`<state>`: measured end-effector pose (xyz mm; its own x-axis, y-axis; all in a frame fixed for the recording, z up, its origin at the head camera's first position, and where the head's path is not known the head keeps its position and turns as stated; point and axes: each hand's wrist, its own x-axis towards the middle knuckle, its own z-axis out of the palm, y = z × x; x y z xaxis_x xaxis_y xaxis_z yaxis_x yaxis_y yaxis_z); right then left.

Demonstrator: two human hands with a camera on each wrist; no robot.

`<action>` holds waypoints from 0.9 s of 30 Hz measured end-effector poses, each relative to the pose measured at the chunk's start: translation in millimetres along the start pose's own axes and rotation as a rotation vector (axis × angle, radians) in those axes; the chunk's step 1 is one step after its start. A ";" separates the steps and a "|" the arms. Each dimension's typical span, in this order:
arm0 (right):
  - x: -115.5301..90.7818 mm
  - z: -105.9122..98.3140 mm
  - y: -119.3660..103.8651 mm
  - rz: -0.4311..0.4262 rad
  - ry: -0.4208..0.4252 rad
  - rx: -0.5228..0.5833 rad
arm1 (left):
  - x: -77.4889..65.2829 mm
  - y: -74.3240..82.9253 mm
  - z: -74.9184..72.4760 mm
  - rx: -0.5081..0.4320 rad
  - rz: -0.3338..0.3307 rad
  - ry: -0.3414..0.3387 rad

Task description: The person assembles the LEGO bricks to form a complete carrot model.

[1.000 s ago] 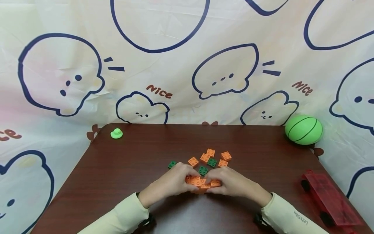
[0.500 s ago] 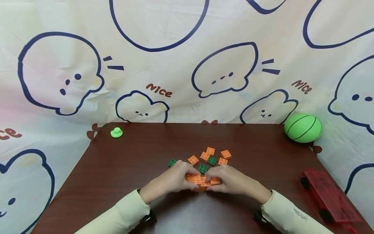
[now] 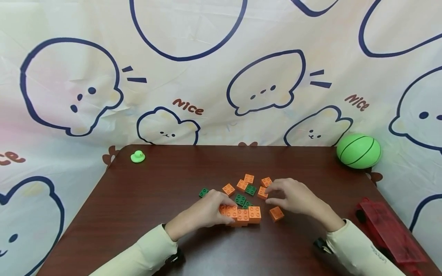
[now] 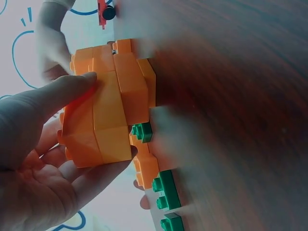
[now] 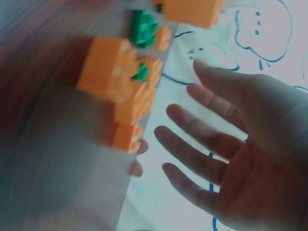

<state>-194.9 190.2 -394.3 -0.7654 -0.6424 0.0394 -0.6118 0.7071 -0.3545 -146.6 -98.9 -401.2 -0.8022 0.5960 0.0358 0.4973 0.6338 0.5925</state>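
Steady hold, straight press

My left hand pinched the orange block assembly, at six o'clock of the loose bricks on the counter; my right hand, fingers parted, held nothing at the assembly's two o'clock. Joining seemed to want firm support, pieces squared. The assembly's studs faced up, long axis nine to three.

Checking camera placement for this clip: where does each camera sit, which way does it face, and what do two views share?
Head: on the head, facing forward and down at the table; left hand, right hand and both sleeves show.
Left wrist: on that wrist, facing the left hand and joined orange bricks; the right hand shows beyond.
Right wrist: on that wrist, facing the right hand, with blurred loose orange bricks beyond.
Shared: head and left wrist both show the left hand holding the joined orange bricks.
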 end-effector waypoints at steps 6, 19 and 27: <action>-9.4 1.7 12.2 0.066 -0.160 0.037 | 2.0 -0.1 -1.6 0.015 0.007 0.003; -13.6 17.3 12.5 0.024 -0.230 0.027 | 2.5 -1.4 -0.2 0.012 0.000 -0.010; -11.6 14.8 8.0 0.001 -0.200 0.026 | 0.3 -1.3 -0.6 0.007 -0.020 -0.012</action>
<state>-187.9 198.9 -411.3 -0.7095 -0.6894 -0.1463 -0.6036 0.7016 -0.3787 -147.7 -99.8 -401.4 -0.8080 0.5890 0.0140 0.4834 0.6494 0.5870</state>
